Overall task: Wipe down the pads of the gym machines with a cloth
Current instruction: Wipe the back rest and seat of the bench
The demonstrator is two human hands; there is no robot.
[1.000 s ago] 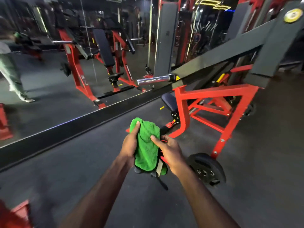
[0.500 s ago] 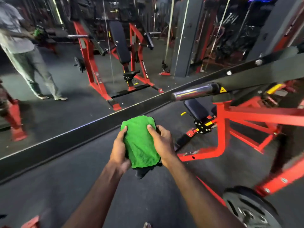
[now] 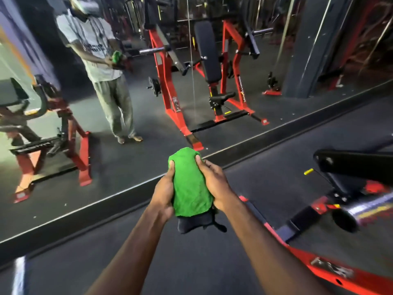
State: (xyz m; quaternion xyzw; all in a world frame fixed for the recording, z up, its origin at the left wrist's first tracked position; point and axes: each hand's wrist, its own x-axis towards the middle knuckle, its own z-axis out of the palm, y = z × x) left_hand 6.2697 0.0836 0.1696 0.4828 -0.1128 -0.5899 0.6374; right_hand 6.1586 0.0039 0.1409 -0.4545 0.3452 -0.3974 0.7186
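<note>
A green cloth (image 3: 190,184) is wrapped over a dark padded handle or roller (image 3: 192,222) in the middle of the view. My left hand (image 3: 163,193) grips the cloth's left side and my right hand (image 3: 214,184) grips its right side, thumbs on top. Only the dark lower end of the wrapped part shows below the cloth. At the right stands a red-framed machine (image 3: 331,271) with a black seat pad (image 3: 344,184) and a chrome bar end (image 3: 370,209).
A wall mirror (image 3: 148,103) runs across the back above a black base strip (image 3: 106,211); it reflects a person holding the cloth, a red machine with a tall black back pad (image 3: 207,50), and another machine at the left. Dark rubber floor (image 3: 191,262) lies below.
The view has swung left and closer to the mirror, so the red machine slid to the right edge. Both hands stay clasped on the green cloth, now wrapped more fully around it.
</note>
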